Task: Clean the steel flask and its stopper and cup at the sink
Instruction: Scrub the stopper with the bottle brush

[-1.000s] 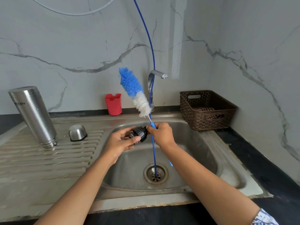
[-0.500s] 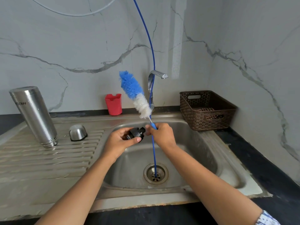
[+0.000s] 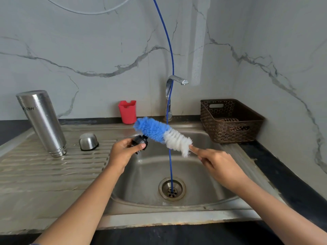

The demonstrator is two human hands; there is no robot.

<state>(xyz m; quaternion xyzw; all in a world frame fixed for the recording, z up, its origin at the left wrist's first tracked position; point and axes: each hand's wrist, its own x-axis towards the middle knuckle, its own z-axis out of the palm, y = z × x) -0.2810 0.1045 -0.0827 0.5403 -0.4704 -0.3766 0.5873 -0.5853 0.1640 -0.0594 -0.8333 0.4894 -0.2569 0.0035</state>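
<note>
My left hand [image 3: 123, 151] grips the black stopper [image 3: 140, 141] over the left side of the sink basin [image 3: 203, 174]. My right hand [image 3: 215, 163] holds the handle of a blue and white bottle brush [image 3: 161, 133], which lies nearly level with its blue tip against the stopper. The steel flask [image 3: 42, 121] stands upside down on the drainboard [image 3: 53, 174] at the left. Its steel cup [image 3: 88, 141] sits mouth down beside it.
A blue hose [image 3: 170, 165] hangs from above down into the drain [image 3: 172, 188]. The tap [image 3: 174, 82] stands behind the basin. A red holder [image 3: 127, 111] sits at the back wall, a brown basket [image 3: 230, 121] at the right on the dark counter.
The brush has swung from upright to nearly level, its blue tip now on the stopper. My right hand moved right and away from my left hand.
</note>
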